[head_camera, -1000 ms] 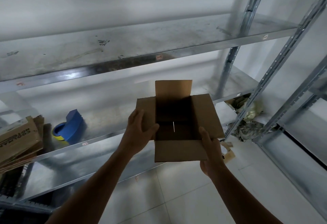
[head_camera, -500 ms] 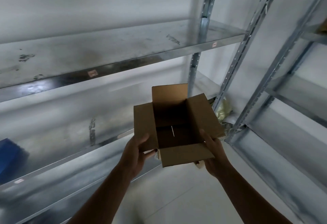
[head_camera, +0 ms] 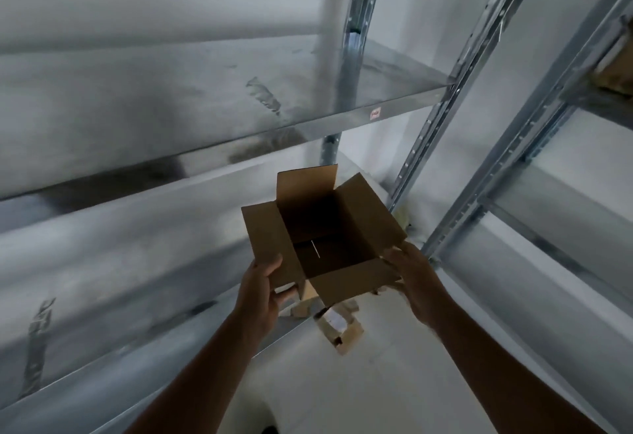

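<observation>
A small brown cardboard box [head_camera: 363,209] with all its top flaps open is held in the air in front of me, and its inside looks empty. My left hand [head_camera: 262,291] grips the box's left side, thumb on the left flap and fingers curled underneath. My right hand [head_camera: 412,276] holds the near right corner, fingers wrapped under the right flap. The box tilts a little to the right.
Bare galvanised metal shelves [head_camera: 219,111] run across the left and centre, with an upright post [head_camera: 442,115] beside the box. A second metal rack [head_camera: 534,166] stands at the right. Cardboard scraps [head_camera: 339,329] lie on the white tiled floor [head_camera: 394,382] below the box.
My view has swung to the right, so the blue tape rolls and flattened cartons at the left have left the frame. The box has shifted right with both hands still holding it.
</observation>
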Available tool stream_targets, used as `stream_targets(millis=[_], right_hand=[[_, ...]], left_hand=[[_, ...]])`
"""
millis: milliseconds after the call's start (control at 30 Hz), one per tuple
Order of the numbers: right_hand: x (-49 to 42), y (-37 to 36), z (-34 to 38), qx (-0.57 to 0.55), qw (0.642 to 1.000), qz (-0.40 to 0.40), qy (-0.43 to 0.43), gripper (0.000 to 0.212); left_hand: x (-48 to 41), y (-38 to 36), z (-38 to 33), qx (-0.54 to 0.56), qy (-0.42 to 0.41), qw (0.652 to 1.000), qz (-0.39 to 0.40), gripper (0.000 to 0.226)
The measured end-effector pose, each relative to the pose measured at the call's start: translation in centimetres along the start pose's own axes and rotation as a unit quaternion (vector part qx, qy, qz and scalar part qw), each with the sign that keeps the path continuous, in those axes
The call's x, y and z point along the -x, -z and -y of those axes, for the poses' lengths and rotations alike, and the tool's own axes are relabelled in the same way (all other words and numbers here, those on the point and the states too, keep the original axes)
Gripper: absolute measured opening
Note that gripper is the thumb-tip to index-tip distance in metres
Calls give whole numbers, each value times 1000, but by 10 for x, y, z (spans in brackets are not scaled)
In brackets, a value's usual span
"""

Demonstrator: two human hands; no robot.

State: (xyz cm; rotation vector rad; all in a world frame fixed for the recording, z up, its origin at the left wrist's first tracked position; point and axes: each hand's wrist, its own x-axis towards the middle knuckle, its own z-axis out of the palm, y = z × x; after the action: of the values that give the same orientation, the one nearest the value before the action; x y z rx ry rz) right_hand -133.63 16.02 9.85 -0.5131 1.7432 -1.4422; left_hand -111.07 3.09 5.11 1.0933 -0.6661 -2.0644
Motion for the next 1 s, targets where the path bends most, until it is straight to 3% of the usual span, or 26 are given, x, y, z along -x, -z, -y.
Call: stream_targets(millis=[200, 367, 433, 567, 667, 733, 1000], right_hand=[[-100, 16, 8, 46, 999, -13, -5, 28], [-170, 37, 8, 163, 985, 15, 61, 32], [-205, 48, 6, 256, 958, 26, 124, 37], [-266, 68, 3, 426, 863, 127, 242, 59], [-298, 77, 1, 504, 780, 182, 323, 72], [-312, 79, 3, 526, 746, 212, 349, 78], [-345, 73, 15, 537, 712, 262, 369, 82]], left_hand=[[-77, -59, -1, 13, 0, 1000, -20, 34], [-145, -103, 8, 21, 2, 998, -64, 25], [-170, -119, 13, 22, 0, 997, -80, 18], [-210, -150, 25, 26, 1, 991, -130, 24], [-233, -163, 28, 32, -31, 986, -160, 32], [-241, -167, 23, 32, -48, 984, -171, 38], [-266, -174, 15, 37, -75, 979, -186, 40]])
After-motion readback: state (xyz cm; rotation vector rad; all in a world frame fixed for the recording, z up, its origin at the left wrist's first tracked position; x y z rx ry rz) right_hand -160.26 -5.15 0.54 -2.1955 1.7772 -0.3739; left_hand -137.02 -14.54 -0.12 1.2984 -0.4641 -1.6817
